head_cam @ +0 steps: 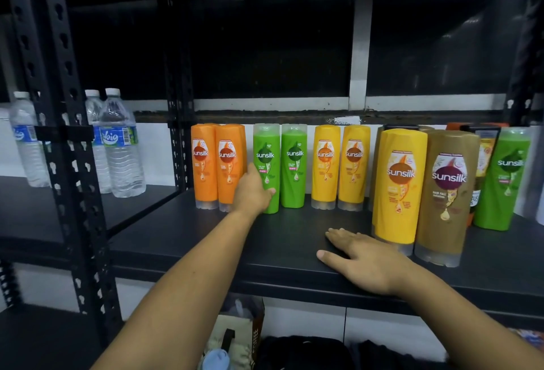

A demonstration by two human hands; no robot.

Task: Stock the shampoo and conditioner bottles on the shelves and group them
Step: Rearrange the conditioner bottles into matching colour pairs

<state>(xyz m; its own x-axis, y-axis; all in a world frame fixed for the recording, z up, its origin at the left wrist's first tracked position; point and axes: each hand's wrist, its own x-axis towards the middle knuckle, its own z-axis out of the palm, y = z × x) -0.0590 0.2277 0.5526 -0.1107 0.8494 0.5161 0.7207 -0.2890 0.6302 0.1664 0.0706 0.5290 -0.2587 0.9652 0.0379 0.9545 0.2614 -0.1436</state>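
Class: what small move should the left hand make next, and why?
Probably the left hand should ease the green bottle it grips back level with its green twin; it stands slightly forward; the right hand rests flat on the shelf.

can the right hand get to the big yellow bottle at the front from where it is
Probably yes. The right hand lies flat on the shelf close beside the front yellow bottle, with only bare shelf between them; the brown bottle stands on its other side.

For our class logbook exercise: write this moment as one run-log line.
left hand: grips green bottle | right hand: flat on shelf | back row: orange bottles, green, yellow bottles | right: mixed bottles
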